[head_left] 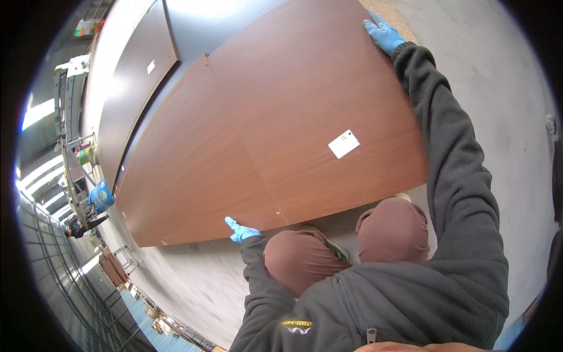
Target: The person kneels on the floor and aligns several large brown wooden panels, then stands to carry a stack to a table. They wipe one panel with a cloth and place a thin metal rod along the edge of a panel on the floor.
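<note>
A large reddish-brown wood-look panel (316,88) spreads out before my knees, with a white label (343,144) on its right part and a thin seam line running across it. My left hand (241,230), in a blue glove, is at the panel's near edge; its thumb lies over the top and its other fingers are mostly hidden. Far off at the right, my right hand (385,36), gloved in blue too, grips the panel's right edge, thumb on the top face. Both hands are closed on the panel's edges.
Beyond it on the left lies another brown panel (141,76) with a small white label, beside a dark glossy surface (202,26). A blue bag (101,196) and another person (79,227) are at the far left. Grey floor (487,76) runs along the right.
</note>
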A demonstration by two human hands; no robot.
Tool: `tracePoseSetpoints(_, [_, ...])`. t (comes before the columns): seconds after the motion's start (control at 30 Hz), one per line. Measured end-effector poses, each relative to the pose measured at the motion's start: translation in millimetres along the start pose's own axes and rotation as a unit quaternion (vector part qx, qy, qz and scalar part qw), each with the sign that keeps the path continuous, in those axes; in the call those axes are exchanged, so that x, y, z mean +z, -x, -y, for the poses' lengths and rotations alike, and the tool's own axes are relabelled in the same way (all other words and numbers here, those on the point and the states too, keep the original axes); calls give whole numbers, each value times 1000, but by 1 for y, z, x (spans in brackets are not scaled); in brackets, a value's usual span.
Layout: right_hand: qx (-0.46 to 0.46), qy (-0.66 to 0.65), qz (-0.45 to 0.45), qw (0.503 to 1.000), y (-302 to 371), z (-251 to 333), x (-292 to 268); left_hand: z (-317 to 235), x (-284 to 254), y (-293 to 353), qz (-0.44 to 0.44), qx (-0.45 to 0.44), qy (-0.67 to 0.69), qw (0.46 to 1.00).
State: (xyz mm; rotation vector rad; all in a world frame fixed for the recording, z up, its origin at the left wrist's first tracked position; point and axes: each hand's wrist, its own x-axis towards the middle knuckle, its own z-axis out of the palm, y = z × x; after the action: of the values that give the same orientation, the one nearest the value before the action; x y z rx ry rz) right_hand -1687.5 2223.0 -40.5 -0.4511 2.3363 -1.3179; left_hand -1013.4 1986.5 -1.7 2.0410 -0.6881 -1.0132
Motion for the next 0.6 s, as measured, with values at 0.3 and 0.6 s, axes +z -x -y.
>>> tracePoseSetpoints(0.3, [-13, 74, -44, 996, 9, 15, 7, -3, 2, 4, -7, 12, -44, 999])
tracePoseSetpoints(0.6, [23, -4, -58, 998, 66, 33, -43, -28, -9, 9, -19, 29, -252, 967])
